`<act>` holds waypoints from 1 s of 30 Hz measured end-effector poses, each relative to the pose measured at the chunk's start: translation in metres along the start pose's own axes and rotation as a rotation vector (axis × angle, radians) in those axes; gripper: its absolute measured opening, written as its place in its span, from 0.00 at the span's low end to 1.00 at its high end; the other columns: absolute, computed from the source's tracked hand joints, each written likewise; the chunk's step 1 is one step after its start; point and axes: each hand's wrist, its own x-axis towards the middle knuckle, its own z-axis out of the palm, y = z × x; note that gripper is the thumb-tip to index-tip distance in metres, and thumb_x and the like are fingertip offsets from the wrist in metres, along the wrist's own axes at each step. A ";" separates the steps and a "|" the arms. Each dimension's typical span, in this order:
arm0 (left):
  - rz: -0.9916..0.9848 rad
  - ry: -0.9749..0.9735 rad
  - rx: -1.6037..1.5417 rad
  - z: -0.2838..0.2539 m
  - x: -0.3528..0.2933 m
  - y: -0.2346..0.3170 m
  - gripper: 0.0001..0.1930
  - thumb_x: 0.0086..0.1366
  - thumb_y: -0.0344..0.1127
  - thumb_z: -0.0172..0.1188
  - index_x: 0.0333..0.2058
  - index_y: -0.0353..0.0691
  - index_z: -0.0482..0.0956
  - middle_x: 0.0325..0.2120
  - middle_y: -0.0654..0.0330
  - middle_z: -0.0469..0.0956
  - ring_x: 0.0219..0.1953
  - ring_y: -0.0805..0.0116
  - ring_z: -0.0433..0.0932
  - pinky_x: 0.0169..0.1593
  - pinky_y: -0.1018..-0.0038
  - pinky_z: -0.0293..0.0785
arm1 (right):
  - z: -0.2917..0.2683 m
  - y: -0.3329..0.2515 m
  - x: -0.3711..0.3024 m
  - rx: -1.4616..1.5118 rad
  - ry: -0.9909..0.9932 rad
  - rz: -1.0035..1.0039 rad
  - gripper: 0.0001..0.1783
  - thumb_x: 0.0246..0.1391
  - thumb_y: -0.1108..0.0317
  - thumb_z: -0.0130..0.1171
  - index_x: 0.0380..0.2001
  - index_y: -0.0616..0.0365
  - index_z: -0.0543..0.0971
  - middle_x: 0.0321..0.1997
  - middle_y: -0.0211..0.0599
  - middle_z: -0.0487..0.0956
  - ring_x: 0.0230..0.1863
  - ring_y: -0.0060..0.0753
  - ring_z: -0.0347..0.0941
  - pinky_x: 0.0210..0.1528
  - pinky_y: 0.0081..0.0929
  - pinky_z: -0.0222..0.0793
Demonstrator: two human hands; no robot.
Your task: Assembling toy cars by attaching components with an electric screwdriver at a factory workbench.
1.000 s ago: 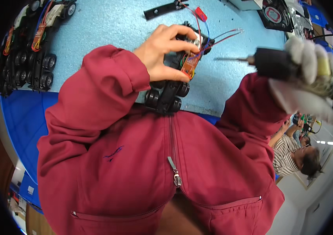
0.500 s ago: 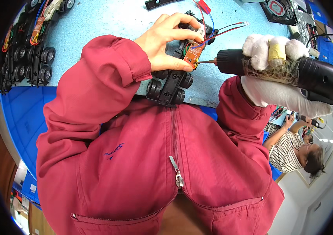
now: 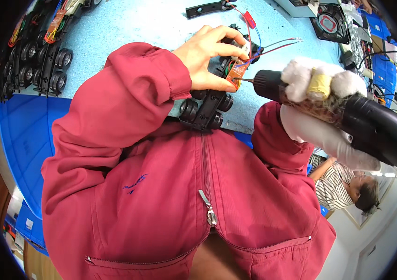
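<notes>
A black toy vehicle chassis [image 3: 204, 112] with several wheels lies at the table's near edge. On it sits an orange circuit board [image 3: 237, 71] with red, blue and black wires. My bare left hand [image 3: 203, 56] is closed over the chassis, its thumb at the near end of the board and its fingers at the far end. In my right hand [image 3: 317, 125], which wears a white glove, is a black electric screwdriver [image 3: 371, 122], held level. The thin bit points left and its tip meets the board near my thumb; whether it sits in a screw is too small to tell.
More wheeled chassis [image 3: 44, 65] with boards stand at the left of the blue table [image 3: 128, 28]. A black part [image 3: 207, 9] lies at the far side. A black fan [image 3: 331, 23] is at the far right. A person in a striped top [image 3: 333, 186] sits to the right.
The view has shifted a little. The screwdriver's rear end has dropped, tilting the tool, while its tip stays at the board. My left hand keeps its hold on the chassis.
</notes>
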 end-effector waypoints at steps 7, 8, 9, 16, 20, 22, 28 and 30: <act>0.007 0.035 -0.012 0.001 -0.001 -0.003 0.30 0.37 0.33 0.71 0.44 0.44 0.75 0.49 0.56 0.66 0.54 0.56 0.62 0.57 0.63 0.57 | 0.005 -0.003 0.007 0.097 -0.253 0.143 0.42 0.16 0.17 0.55 0.13 0.45 0.58 0.10 0.24 0.61 0.12 0.28 0.61 0.19 0.25 0.54; 0.007 0.036 -0.016 0.001 -0.001 -0.004 0.30 0.37 0.33 0.71 0.44 0.44 0.75 0.49 0.56 0.66 0.54 0.56 0.62 0.57 0.63 0.57 | 0.004 -0.002 0.007 0.093 -0.253 0.145 0.42 0.16 0.17 0.55 0.13 0.45 0.58 0.10 0.24 0.61 0.12 0.28 0.61 0.19 0.25 0.54; 0.009 0.034 -0.016 0.000 -0.001 -0.004 0.30 0.37 0.33 0.71 0.44 0.44 0.74 0.48 0.56 0.66 0.54 0.56 0.62 0.57 0.63 0.58 | 0.003 -0.002 0.007 0.079 -0.257 0.130 0.42 0.16 0.18 0.55 0.13 0.45 0.59 0.10 0.24 0.61 0.12 0.27 0.61 0.19 0.24 0.54; 0.025 0.041 -0.009 0.000 0.001 -0.003 0.29 0.36 0.33 0.71 0.43 0.43 0.75 0.48 0.56 0.66 0.54 0.56 0.63 0.57 0.63 0.58 | -0.004 -0.007 0.005 0.020 -0.284 0.134 0.41 0.16 0.18 0.56 0.14 0.44 0.63 0.11 0.22 0.63 0.14 0.25 0.62 0.22 0.24 0.55; 0.047 0.037 0.030 -0.002 -0.002 0.000 0.32 0.37 0.34 0.71 0.46 0.44 0.72 0.48 0.56 0.66 0.54 0.55 0.62 0.57 0.64 0.58 | -0.006 -0.011 0.011 0.169 -0.360 0.090 0.41 0.19 0.18 0.55 0.18 0.46 0.67 0.12 0.21 0.63 0.14 0.24 0.63 0.21 0.23 0.55; 0.021 0.150 0.089 -0.007 -0.005 0.008 0.36 0.37 0.35 0.72 0.49 0.43 0.68 0.48 0.56 0.66 0.54 0.55 0.63 0.56 0.65 0.60 | -0.012 -0.017 0.017 0.093 -0.379 0.058 0.42 0.20 0.18 0.54 0.20 0.48 0.69 0.12 0.21 0.64 0.15 0.24 0.64 0.22 0.24 0.56; -0.048 0.165 0.093 -0.013 -0.013 0.029 0.22 0.44 0.31 0.68 0.39 0.39 0.71 0.38 0.61 0.71 0.40 0.67 0.69 0.41 0.73 0.67 | -0.016 -0.012 0.022 0.067 -0.446 -0.002 0.43 0.24 0.17 0.49 0.20 0.51 0.66 0.13 0.23 0.65 0.17 0.27 0.66 0.23 0.25 0.58; -0.032 0.154 0.053 -0.011 -0.013 0.035 0.14 0.47 0.27 0.65 0.34 0.37 0.73 0.32 0.61 0.73 0.34 0.68 0.70 0.37 0.76 0.67 | -0.019 -0.002 0.024 0.160 -0.455 0.071 0.42 0.22 0.16 0.49 0.17 0.48 0.63 0.13 0.25 0.65 0.17 0.28 0.66 0.24 0.27 0.59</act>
